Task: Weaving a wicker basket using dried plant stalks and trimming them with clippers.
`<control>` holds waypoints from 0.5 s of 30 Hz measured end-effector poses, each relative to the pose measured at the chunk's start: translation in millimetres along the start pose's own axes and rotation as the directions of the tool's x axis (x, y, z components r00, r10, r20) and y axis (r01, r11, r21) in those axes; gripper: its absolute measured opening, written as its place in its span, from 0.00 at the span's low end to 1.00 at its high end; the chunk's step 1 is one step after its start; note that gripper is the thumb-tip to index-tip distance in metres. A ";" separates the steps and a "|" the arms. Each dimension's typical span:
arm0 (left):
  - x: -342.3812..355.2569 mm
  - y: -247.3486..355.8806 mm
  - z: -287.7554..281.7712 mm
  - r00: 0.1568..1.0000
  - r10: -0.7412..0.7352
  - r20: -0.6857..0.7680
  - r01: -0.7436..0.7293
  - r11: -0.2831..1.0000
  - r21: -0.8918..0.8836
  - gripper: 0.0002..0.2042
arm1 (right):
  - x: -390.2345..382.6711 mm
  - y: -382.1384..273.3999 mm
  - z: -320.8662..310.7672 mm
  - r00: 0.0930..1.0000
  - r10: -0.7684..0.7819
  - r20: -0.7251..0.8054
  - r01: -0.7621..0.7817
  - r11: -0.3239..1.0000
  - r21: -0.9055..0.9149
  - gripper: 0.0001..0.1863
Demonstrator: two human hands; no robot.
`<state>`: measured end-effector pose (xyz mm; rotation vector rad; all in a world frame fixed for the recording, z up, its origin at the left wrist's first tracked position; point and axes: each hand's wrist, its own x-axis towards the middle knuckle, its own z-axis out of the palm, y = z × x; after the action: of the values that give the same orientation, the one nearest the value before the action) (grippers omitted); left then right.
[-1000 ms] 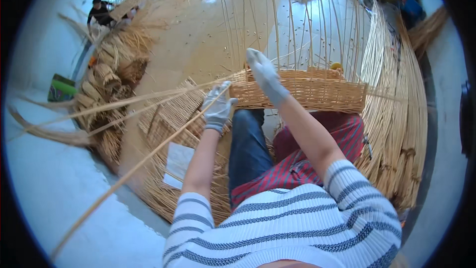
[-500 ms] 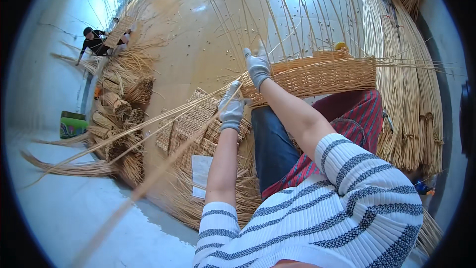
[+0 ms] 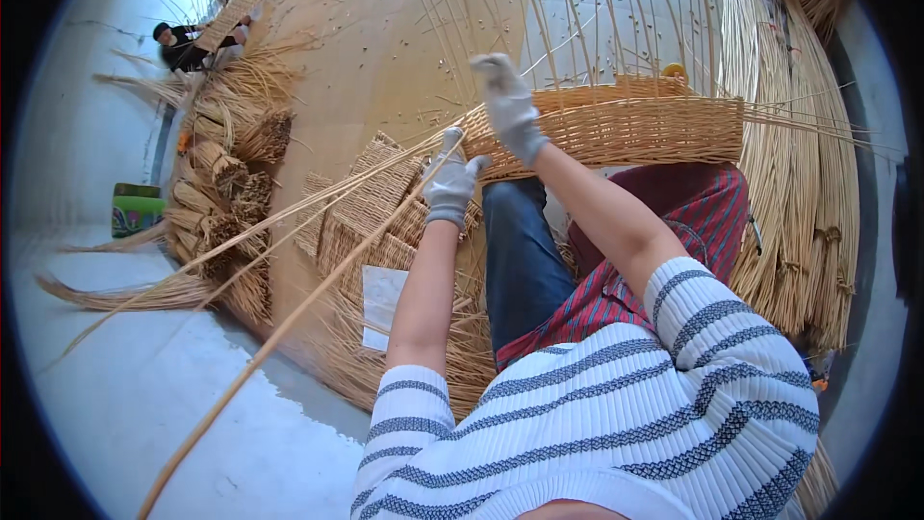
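A long wicker basket side (image 3: 654, 133), woven from tan rods, lies across my lap with upright stakes (image 3: 553, 14) rising from its far edge. My left hand (image 3: 449, 191), in a pale glove, is closed at its left end around a thick wicker rod (image 3: 279, 332). That rod slants down to the lower left edge of the view. Thinner rods (image 3: 289, 204) also run out leftward from this corner. My right hand (image 3: 512, 111), gloved too, is raised over the left part of the weave. Its fingers are bent and blurred; whether they grip anything is not clear.
Woven panels (image 3: 371, 188) and a white sheet (image 3: 383, 306) lie at left. Beyond them are rod bundles (image 3: 221, 169), a green box (image 3: 137, 210) and a seated person (image 3: 188, 46) with a woven piece. Long rods (image 3: 784, 164) lie along the right.
My right hand has shifted slightly right and up, and its fingers have curled. The thick rod, blurred before, now shows sharply. My left hand stays at the basket's left end.
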<state>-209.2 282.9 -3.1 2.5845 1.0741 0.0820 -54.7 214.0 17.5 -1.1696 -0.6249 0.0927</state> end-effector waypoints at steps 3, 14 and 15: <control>3.4 -10.4 3.9 1.000 0.023 0.017 -0.022 0.998 -0.061 0.33 | -33.7 12.8 -54.2 0.877 0.474 -0.079 -0.408 0.822 0.398 0.08; -15.2 58.9 18.0 0.912 0.274 -0.304 -0.273 0.961 0.046 0.29 | -53.0 6.1 -161.8 0.763 0.632 -0.135 -0.571 0.757 0.319 0.09; -2.0 66.5 14.4 0.978 0.148 -0.147 -0.182 0.948 -0.260 0.30 | -56.3 11.1 -161.7 0.795 0.603 -0.072 -0.544 0.759 0.357 0.09</control>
<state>-162.9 233.7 5.5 2.4371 0.8179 0.4099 -17.2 62.9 -54.6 -1.0015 -0.0530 0.5908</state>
